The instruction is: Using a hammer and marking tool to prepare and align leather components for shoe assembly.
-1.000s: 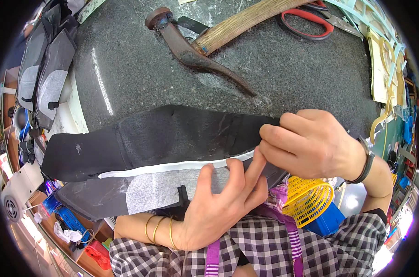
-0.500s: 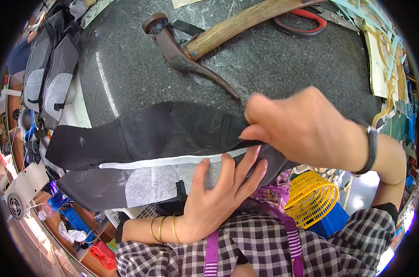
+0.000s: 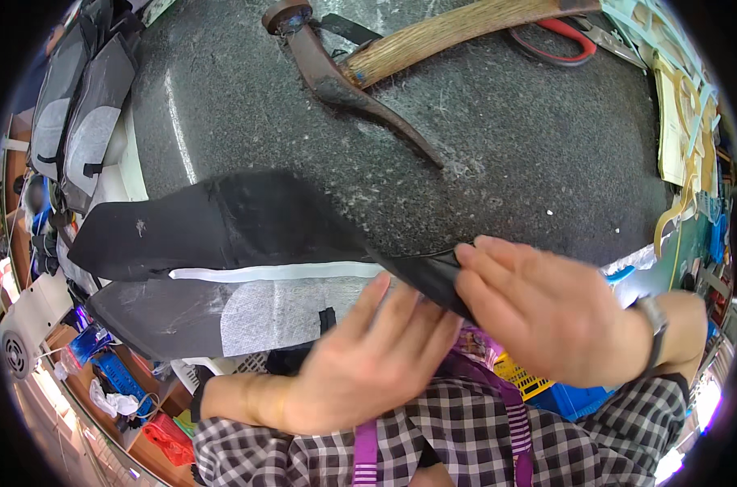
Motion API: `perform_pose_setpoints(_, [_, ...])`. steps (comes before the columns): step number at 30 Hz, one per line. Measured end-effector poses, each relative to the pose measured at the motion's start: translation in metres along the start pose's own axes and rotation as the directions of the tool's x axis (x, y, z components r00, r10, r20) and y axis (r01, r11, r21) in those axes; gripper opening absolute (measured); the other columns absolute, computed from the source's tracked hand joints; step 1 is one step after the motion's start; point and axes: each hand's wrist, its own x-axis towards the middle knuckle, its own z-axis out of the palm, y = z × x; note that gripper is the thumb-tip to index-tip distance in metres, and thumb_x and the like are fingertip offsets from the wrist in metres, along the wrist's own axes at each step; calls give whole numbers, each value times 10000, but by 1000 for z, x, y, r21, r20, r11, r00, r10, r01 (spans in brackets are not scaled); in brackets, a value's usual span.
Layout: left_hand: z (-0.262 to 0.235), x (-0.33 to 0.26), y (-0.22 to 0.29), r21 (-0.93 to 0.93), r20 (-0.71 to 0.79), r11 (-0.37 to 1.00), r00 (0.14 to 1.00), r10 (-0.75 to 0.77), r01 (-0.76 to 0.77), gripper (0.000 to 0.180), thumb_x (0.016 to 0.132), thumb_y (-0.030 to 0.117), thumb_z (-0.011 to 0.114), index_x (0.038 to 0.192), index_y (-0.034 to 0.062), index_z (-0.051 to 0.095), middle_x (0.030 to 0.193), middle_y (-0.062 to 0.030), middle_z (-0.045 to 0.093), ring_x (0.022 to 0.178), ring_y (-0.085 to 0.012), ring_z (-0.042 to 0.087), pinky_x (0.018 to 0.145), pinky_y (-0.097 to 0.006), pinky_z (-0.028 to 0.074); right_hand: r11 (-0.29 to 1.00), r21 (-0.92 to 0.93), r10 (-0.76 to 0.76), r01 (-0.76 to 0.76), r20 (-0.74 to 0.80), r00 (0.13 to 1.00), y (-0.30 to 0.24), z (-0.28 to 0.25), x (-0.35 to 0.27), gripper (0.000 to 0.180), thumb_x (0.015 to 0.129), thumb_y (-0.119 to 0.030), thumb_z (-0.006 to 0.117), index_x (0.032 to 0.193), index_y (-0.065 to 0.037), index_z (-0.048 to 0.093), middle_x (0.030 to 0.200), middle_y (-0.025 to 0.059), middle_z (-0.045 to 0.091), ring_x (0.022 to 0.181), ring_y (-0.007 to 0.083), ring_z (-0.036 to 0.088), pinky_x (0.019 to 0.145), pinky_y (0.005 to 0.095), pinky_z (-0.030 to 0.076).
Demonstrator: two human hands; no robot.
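Note:
A long black shoe-upper-like piece (image 3: 157,237) lies across the near side of the dark work surface. Along its near edge runs a white strip (image 3: 287,273), and beyond that a grey flap with a pale, half-round fabric patch (image 3: 269,315) lies toward me. My left hand (image 3: 368,353), slightly blurred, rests on the strip and patch with its fingers stretched out; some fingertips are hidden under the folded black material. My right hand (image 3: 539,312) pinches the right end of the black piece, which is turned over and twisted toward my left fingers.
A hammer (image 3: 441,40) with a wooden handle lies at the far side, its curved tip toward me. Red-handled scissors (image 3: 575,49) sit beside it. Similar stacked pieces (image 3: 96,122) are at the left. A yellow basket (image 3: 518,377) and blue bin (image 3: 575,399) stand below right.
My right hand has moved down and taken the right end of the black piece, folding it over toward me. The left hand has shifted slightly down, with its fingers drawn closer together.

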Motion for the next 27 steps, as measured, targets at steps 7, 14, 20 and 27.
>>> perform_pose_setpoints(7, [-56, -30, -89, 129, 153, 954, 956, 250, -270, 349, 698, 176, 664, 1016, 36, 702, 1064, -69, 666, 1034, -209, 615, 933, -349, 493, 882, -297, -326, 365, 174, 929, 19, -1, -13, 205, 747, -179, 643, 877, -24, 610, 1129, 211, 673, 949, 261, 657, 760, 308, 561])
perform_pose_setpoints(14, [-55, -51, -59, 94, 188, 988, 977, 100, -119, 411, 706, 160, 590, 1041, -61, 678, 1131, -177, 645, 1077, -286, 597, 930, -373, 505, 955, 296, -109, 18, 291, 951, -5, 0, 33, 219, 683, -192, 683, 794, -58, 551, 1161, 148, 624, 924, 247, 608, 741, 326, 520])
perform_pose_setpoints(20, [-65, -63, -93, -33, 139, 988, 978, 155, -151, 335, 727, 103, 652, 1041, -8, 697, 1172, -109, 651, 1091, -254, 604, 901, -373, 522, 962, 237, -222, 139, 371, 902, -7, 4, 48, 216, 694, -171, 692, 835, -41, 593, 1151, 157, 647, 993, 253, 613, 811, 329, 512])
perform_pose_setpoints(27, [-44, -83, -88, 241, -74, 963, 987, 145, -123, 223, 764, 148, 661, 878, -38, 706, 1018, -119, 672, 1001, -236, 608, 892, -348, 496, 932, 108, 236, -345, 542, 807, -63, -2, 89, 498, 644, -144, 720, 1116, 6, 663, 1092, 207, 648, 940, 275, 645, 753, 350, 571])
